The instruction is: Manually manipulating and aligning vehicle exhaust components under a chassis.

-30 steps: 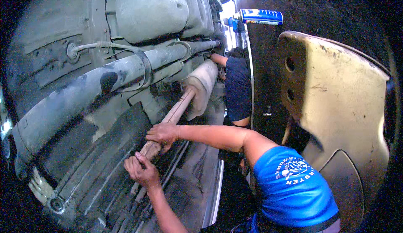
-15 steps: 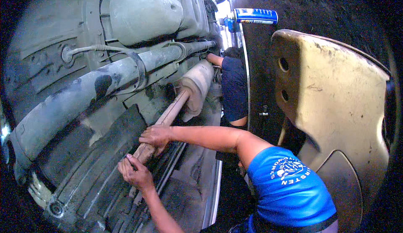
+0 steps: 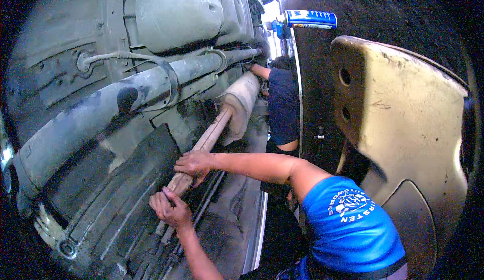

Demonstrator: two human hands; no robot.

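Note:
A tan exhaust pipe (image 3: 210,135) runs slanting under the raised car into a rounded muffler (image 3: 242,98). My right hand (image 3: 195,164) is wrapped over the pipe from the right, with its fingers across the top. Lower down, my left hand (image 3: 171,209) grips the same pipe, its fingers curled and its thumb lying along it. The pipe's surface between the two hands looks brown and worn. Past the left hand, its near end is partly hidden. My bright blue sleeve (image 3: 322,192) shows at the lower right.
A thick grey tube (image 3: 101,101) and a rounded tank (image 3: 176,8) belong to the underbody at left. A co-worker in a dark shirt (image 3: 283,101) reaches up beside the muffler's far end. A blue spray can (image 3: 311,19) and a large yellowish metal piece (image 3: 403,113) are at right.
Both hands and the held part of the pipe have shifted slightly to the right, keeping their grip. The whole view has also moved a little.

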